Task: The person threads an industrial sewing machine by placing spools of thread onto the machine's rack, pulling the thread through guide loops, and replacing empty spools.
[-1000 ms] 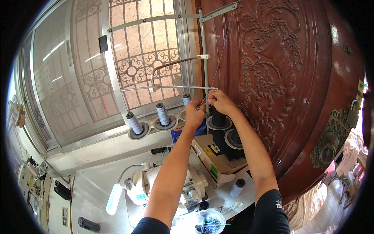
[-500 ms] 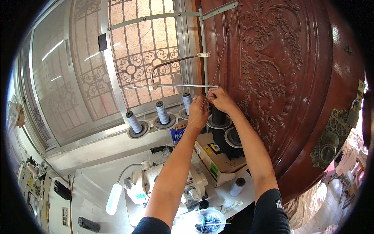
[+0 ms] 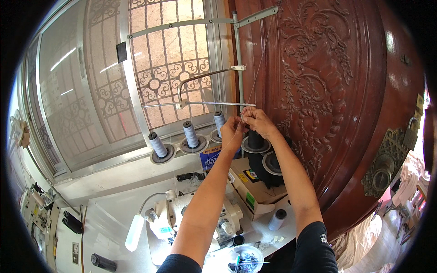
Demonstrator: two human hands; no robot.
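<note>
In front of the thread stand's upright pole [image 3: 239, 50], both my hands are raised with the fingertips close together. My left hand [image 3: 232, 132] is closed in a pinch on a fine thread [image 3: 261, 59], which runs up to the stand's top arm. My right hand [image 3: 258, 123] pinches at the same spot, just right of it. The thread between the fingertips is too thin to follow. Just above them ends a thin horizontal metal rod [image 3: 209, 103]. Below my right hand stands a black thread cone [image 3: 256, 141]; light blue cones [image 3: 191, 134] sit on holders to the left.
Below my forearms are a sewing machine [image 3: 230, 211], a lit lamp [image 3: 134, 232] and an open cardboard box [image 3: 257, 186]. A bowl of scraps [image 3: 248, 252] stands near the table's front edge. A carved wooden door [image 3: 318, 82] rises at right, a grilled window [image 3: 173, 54] behind.
My fingertips have come closer together, and the right hand sits slightly lower. The whole view has shifted a little, with the rod appearing lower.
</note>
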